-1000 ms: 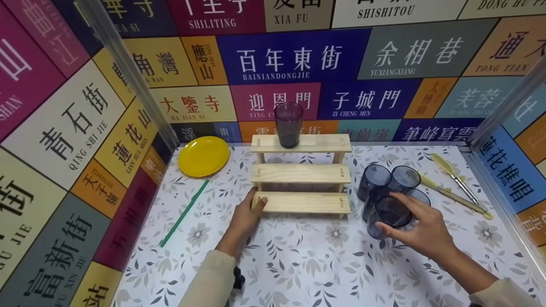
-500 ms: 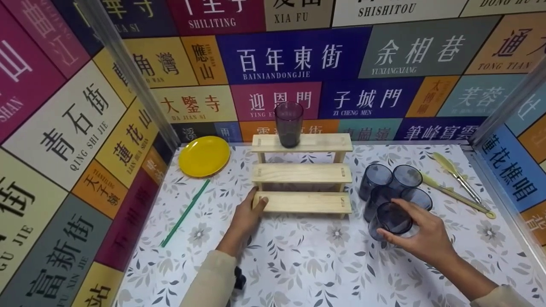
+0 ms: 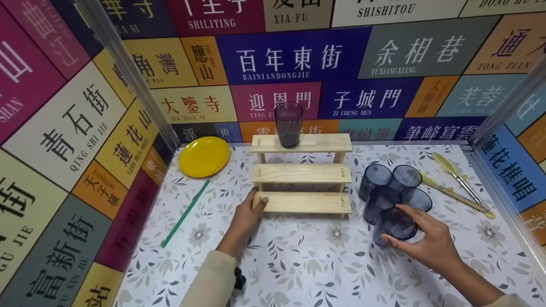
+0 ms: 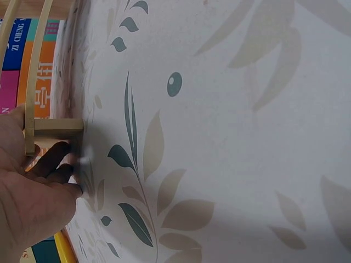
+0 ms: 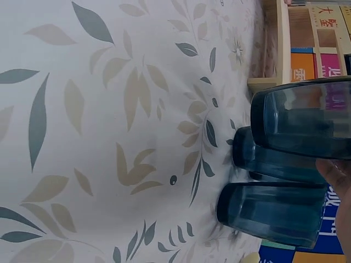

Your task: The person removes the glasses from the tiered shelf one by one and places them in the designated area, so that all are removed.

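Observation:
In the head view, my right hand (image 3: pixel 431 238) holds a dark blue-grey tumbler (image 3: pixel 397 224) near its rim, thumb on the near left and fingers on the far right. Behind this tumbler stands a cluster of several matching tumblers (image 3: pixel 375 180), upright on the table. The right wrist view shows the held tumbler (image 5: pixel 301 118) beside two others. My left hand (image 3: pixel 247 215) grips the left end of the lowest step of a three-tier wooden stand (image 3: pixel 305 202), thumb on top. Its other fingers are around the end, by the leg in the left wrist view. One purple-tinted tumbler (image 3: pixel 289 125) stands on the top step.
A yellow plate (image 3: pixel 204 156) lies at the back left, with a green straw (image 3: pixel 185 213) in front of it. Yellow-tipped tongs (image 3: pixel 460 185) lie at the right, behind the tumblers. Printed wall panels (image 3: pixel 294 55) enclose the floral tablecloth (image 3: pixel 298 264).
My right hand has moved slightly toward me with the tumbler, drawing it away from the cluster. My left hand stays on the stand.

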The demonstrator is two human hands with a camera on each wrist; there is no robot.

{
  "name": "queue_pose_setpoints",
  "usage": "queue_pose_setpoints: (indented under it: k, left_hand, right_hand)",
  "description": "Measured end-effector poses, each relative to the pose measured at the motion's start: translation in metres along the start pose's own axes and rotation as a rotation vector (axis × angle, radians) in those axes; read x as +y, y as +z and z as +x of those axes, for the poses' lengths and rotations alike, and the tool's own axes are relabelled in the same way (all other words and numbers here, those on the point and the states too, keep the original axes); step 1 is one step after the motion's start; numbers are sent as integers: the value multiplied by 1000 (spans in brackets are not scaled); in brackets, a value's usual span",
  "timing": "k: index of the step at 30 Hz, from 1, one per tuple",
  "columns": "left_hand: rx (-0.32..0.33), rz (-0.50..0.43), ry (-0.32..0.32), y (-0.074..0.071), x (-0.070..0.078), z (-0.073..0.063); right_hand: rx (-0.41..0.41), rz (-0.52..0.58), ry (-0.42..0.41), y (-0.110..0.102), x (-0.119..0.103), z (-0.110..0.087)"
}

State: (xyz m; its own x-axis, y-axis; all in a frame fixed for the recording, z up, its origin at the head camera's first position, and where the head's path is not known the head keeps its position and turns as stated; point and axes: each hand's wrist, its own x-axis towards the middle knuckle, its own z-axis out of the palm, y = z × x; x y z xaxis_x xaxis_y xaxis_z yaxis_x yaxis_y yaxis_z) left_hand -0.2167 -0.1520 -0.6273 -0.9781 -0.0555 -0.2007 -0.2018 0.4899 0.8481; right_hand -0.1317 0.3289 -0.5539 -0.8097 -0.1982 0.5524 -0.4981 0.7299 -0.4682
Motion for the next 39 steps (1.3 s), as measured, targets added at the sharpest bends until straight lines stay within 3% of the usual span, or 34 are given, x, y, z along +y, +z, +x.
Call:
queue_pose_setpoints:
  k: [8,22,29,39]
  left_hand:
    - [-2,21,-7,0,-1,0]
    - [2,11,-15,0,-1,-1]
    - [27,49,78,-1,-3,0]
    - [17,22,8,0,-3,0]
  right_hand:
    - [12,-4,-14,7,7,-9]
    - [-42,36,158,25,13,-24]
    - [-17,46,191,29,15,-25]
    - [-46,2,173,30,15,-22]
